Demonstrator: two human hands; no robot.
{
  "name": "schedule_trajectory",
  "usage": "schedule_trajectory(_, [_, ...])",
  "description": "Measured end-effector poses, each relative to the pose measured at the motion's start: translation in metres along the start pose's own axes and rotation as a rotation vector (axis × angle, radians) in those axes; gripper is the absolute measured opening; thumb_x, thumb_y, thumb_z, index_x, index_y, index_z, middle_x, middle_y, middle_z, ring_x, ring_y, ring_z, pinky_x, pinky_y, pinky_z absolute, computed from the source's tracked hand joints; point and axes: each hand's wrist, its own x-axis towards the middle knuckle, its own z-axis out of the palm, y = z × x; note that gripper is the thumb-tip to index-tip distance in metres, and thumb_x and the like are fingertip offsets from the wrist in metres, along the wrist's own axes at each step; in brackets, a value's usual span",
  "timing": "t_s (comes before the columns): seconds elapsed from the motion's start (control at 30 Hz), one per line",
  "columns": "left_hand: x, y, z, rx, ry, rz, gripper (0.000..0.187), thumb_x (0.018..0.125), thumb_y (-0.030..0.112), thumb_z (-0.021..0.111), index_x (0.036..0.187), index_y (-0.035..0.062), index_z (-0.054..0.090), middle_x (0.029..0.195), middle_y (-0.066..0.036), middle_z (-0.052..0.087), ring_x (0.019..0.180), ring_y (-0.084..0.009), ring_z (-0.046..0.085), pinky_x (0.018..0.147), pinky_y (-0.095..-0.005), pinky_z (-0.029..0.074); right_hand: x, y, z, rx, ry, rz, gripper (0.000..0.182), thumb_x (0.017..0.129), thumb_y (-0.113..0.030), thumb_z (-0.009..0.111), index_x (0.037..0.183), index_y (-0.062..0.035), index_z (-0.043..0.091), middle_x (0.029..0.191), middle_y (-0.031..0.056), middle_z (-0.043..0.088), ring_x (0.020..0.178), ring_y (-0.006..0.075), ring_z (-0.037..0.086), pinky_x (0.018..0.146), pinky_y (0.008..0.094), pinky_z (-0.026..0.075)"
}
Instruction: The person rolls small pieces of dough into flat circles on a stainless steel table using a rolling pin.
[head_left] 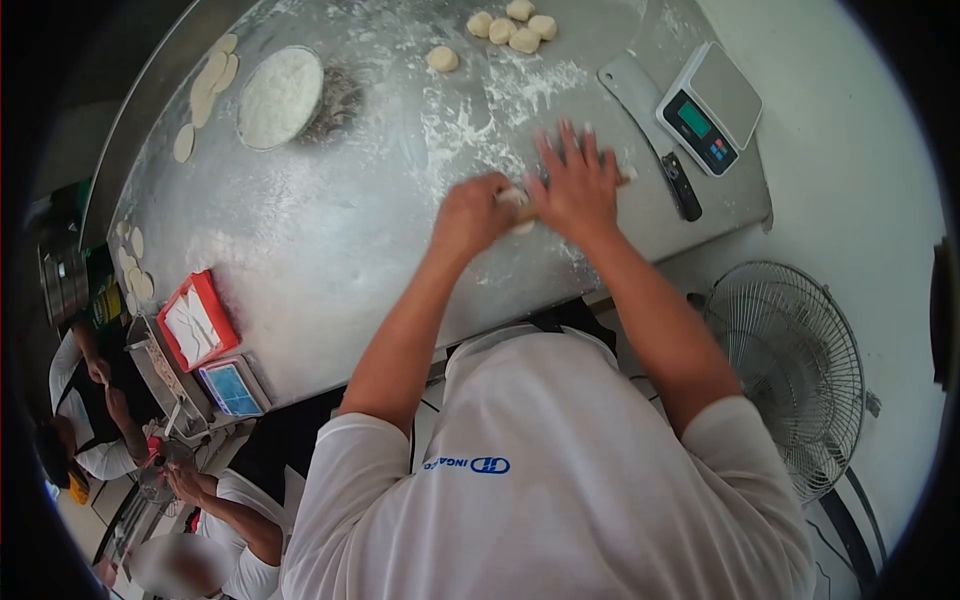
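A small wooden rolling pin (527,214) lies over a piece of dough (522,228) on the floured metal table. My right hand (580,192) rests flat across the pin with its fingers spread, and the pin's far end pokes out beyond it. Curled at the dough's left edge, my left hand (468,214) pinches it between thumb and fingers. Most of the dough is hidden under the pin and hands. Several dough balls (502,31) sit at the far side, with a single dough ball (442,58) apart from them.
Right of my hands lie a cleaver (640,110) and a digital scale (705,125). A bowl of flour (280,98) and flat dough rounds (211,75) are far left. A red tray (215,310) and second scale (232,388) are near left. Two people work beyond; a fan (790,370) stands right.
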Motion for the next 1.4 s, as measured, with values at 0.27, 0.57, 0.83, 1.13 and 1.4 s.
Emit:
schedule_trajectory(0.27, [0.030,-0.009,-0.017,0.121,-0.072,0.190,0.025,0.090,0.021,0.076,0.106,0.0016,0.072,0.097,-0.021,0.074,0.092,-0.0401,0.072,0.086,-0.0481,0.056,0.029,0.002,0.009,0.134,0.063,-0.059,0.065,0.101,-0.048,0.059,0.157,-0.0160,0.053,0.163,0.0210,0.046,0.151,0.0459,0.040,0.126,0.0615,0.024])
schedule_trajectory(0.57, [-0.007,-0.003,0.003,-0.004,0.049,-0.031,0.023,0.092,0.019,0.074,0.105,0.0012,0.068,0.095,-0.021,0.074,0.087,-0.0422,0.071,0.080,-0.0488,0.056,0.004,-0.005,0.004,-0.032,-0.023,-0.022,0.071,0.100,-0.053,0.058,0.159,-0.0161,0.050,0.164,0.0242,0.043,0.151,0.0463,0.038,0.124,0.0638,0.022])
schedule_trajectory(0.83, [0.019,0.005,-0.022,0.211,-0.093,0.050,0.026,0.091,0.024,0.077,0.105,0.0027,0.072,0.098,-0.022,0.074,0.095,-0.0411,0.071,0.085,-0.0502,0.055,0.017,0.000,0.014,0.108,0.064,-0.073,0.067,0.101,-0.050,0.060,0.157,-0.0145,0.053,0.163,0.0224,0.046,0.151,0.0434,0.040,0.125,0.0583,0.026])
schedule_trajectory(1.13, [-0.025,-0.007,0.001,-0.086,0.106,-0.053,0.023,0.093,0.018,0.072,0.110,0.0018,0.069,0.091,-0.022,0.074,0.085,-0.0439,0.071,0.078,-0.0502,0.055,0.009,-0.004,0.006,-0.018,-0.010,-0.039,0.071,0.098,-0.053,0.061,0.157,-0.0140,0.053,0.167,0.0218,0.040,0.152,0.0450,0.039,0.123,0.0619,0.026])
schedule_trajectory(1.4, [0.004,-0.003,-0.013,0.082,0.066,0.046,0.023,0.092,0.019,0.073,0.108,0.0025,0.072,0.094,-0.021,0.071,0.098,-0.0403,0.069,0.087,-0.0483,0.054,-0.001,0.003,0.011,0.099,0.047,-0.073,0.069,0.099,-0.050,0.062,0.155,-0.0112,0.054,0.163,0.0227,0.047,0.150,0.0432,0.042,0.124,0.0614,0.025])
